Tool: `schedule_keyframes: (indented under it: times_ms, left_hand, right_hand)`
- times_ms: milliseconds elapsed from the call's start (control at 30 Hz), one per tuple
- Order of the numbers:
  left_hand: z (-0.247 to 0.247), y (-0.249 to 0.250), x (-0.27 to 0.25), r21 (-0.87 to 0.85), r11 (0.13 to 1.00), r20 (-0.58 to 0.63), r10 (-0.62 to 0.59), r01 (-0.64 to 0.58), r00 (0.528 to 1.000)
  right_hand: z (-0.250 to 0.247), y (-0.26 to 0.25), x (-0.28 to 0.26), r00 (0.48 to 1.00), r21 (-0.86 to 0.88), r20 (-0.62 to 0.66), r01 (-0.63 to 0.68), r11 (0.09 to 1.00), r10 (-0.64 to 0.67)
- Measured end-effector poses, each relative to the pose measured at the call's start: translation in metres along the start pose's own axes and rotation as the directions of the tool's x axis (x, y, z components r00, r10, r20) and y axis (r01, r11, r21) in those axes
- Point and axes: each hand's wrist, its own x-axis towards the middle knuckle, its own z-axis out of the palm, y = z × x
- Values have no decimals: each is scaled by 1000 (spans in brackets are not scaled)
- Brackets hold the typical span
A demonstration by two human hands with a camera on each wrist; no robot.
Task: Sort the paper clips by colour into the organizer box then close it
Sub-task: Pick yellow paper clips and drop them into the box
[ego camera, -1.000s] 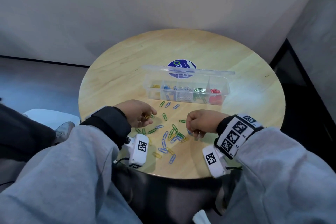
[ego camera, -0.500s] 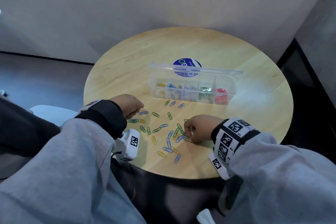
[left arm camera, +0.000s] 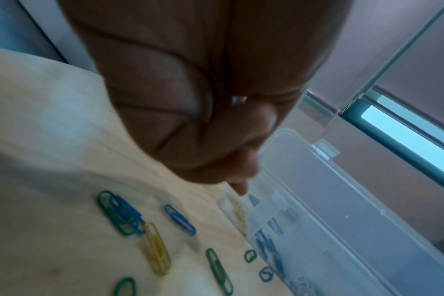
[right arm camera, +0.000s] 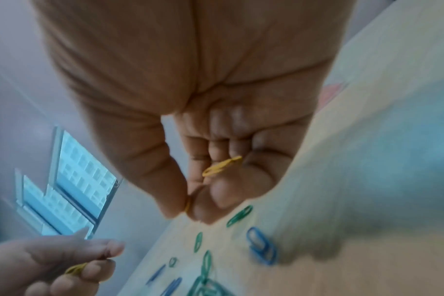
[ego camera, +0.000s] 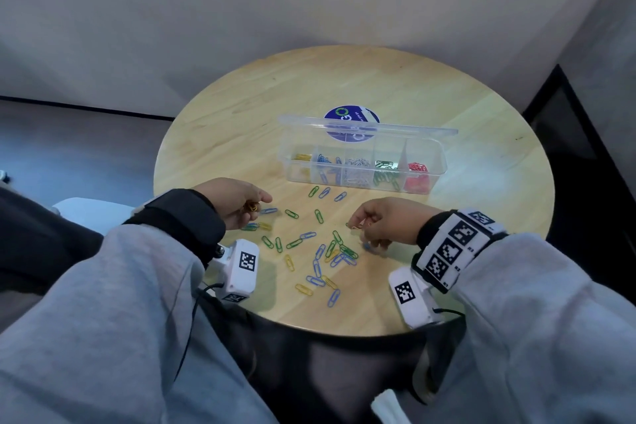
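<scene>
Nearest the table (ego camera: 447, 107) edge, loose paper clips (ego camera: 323, 262) in green, blue and yellow are scattered between the two hands. A yellow clip (right arm camera: 222, 166) is pinched between thumb and forefinger of the right hand (ego camera: 385, 224), held just above the pile; another lies in its curled fingers in the wrist view. A small bunch of yellow clips (ego camera: 252, 207) is held in the curled fingers of the left hand (ego camera: 234, 203). Farther off, the organizer box (ego camera: 361, 165) is seen with its lid (ego camera: 364, 126) raised, its compartments already holding yellow, blue, silver, green and red. The yellow-gathering step appears to be in hand; next, both handfuls would need to be carried to the leftmost compartment and released there.
</scene>
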Motion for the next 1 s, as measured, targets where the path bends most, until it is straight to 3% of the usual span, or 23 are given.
schedule_keyframes:
  times_ms: [133,300,367,433,567,867,1000]
  left_hand:
    - [-5,2,-2,-108,994,-32,26,-29,999]
    - [-9,5,0,-129,991,-60,33,-41,998]
    - [-8,5,1,-95,995,-59,28,-34,998]
    - [-7,5,2,-56,998,-57,18,-21,998]
    - [-1,6,6,43,999,-73,14,-11,997]
    - [7,8,10,257,966,-79,49,-28,996]
    - [12,13,6,378,925,-25,-22,30,999]
  right_hand:
    - [3,-1,3,998,235,55,-38,971,25]
    - [9,-8,8,999,309,50,-35,950,20]
    - [12,-9,9,998,214,55,-9,977,-2]
    - [14,-13,8,998,-4,35,47,999,-47]
    - [23,-22,7,996,-347,33,85,934,-79]
    - [27,-21,13,999,-449,-7,36,893,-44]
    - [26,-21,13,996,-491,-20,67,869,-88]
